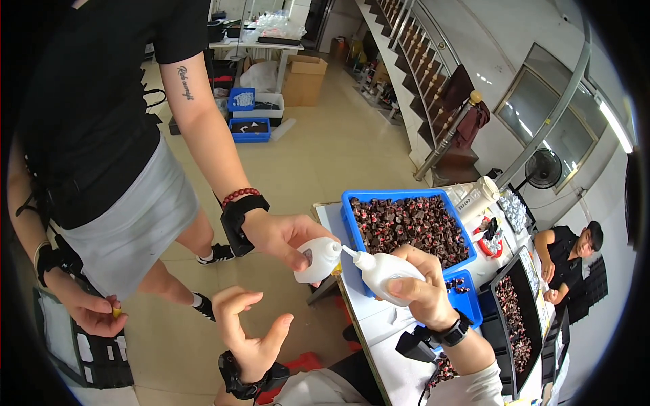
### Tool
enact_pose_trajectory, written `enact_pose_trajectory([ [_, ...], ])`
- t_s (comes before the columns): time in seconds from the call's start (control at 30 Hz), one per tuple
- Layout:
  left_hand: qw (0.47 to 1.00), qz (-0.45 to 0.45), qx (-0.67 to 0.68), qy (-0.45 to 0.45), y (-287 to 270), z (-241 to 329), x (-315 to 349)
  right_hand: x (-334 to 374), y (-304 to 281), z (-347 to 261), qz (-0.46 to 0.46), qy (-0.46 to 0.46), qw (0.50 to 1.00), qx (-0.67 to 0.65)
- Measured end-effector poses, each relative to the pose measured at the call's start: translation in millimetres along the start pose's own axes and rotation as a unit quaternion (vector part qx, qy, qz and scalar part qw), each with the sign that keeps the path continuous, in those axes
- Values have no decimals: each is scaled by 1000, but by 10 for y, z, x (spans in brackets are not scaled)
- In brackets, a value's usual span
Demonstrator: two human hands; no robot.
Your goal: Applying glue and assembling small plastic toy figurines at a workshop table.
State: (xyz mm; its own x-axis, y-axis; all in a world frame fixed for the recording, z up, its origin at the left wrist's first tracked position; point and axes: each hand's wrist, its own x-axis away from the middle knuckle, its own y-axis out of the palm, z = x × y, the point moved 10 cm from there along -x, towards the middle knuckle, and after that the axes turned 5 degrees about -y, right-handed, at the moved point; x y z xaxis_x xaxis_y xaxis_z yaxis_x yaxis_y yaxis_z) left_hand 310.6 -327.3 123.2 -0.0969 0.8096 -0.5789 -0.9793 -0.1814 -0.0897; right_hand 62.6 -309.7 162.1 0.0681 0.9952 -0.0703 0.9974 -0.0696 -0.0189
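Note:
In my right hand (423,291) is a white plastic squeeze bottle (391,277) with a narrow nozzle, tilted toward the upper left. Its nozzle tip meets, or nearly meets, the open neck of a second white bottle (318,260); I cannot tell whether they touch. That second bottle is held by a standing person's hand (274,233), which wears a red bead bracelet and a black wrist strap. Below it, my left hand (250,331) is raised and holds nothing, with thumb and fingers spread apart. The person's other hand (88,308) pinches a small yellow piece (116,312).
A blue tray (349,203) heaped with small dark-and-red parts stands on the white table (365,318) to my right. Beyond are a smaller blue tray (474,311), a black bin (497,338) of parts and a seated person (572,260). A staircase (433,101) rises behind.

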Motion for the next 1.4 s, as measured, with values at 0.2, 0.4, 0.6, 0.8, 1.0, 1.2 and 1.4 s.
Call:
enact_pose_trajectory([
  [0.2,1000,2,2,5,-35,-56,-15,-99,31,-297,-24,-16,993,110],
  [0.4,1000,19,-1,1,-125,-78,-2,-146,91,-514,-45,-3,986,161],
  [0.6,1000,28,-4,-8,-179,-96,16,-184,120,-695,-57,18,972,227],
  [0.8,999,29,-10,-10,-220,-110,1,-319,237,-906,-111,-36,934,337],
  [1.0,999,29,-5,-15,-241,-135,-14,-391,319,-993,-139,-51,924,353],
  [1.2,999,30,-9,-21,-260,-157,-8,-418,335,-1037,-135,-56,914,378],
  [1.4,999,32,-7,-24,-257,-169,-7,-490,403,-1125,-165,-61,889,422],
])
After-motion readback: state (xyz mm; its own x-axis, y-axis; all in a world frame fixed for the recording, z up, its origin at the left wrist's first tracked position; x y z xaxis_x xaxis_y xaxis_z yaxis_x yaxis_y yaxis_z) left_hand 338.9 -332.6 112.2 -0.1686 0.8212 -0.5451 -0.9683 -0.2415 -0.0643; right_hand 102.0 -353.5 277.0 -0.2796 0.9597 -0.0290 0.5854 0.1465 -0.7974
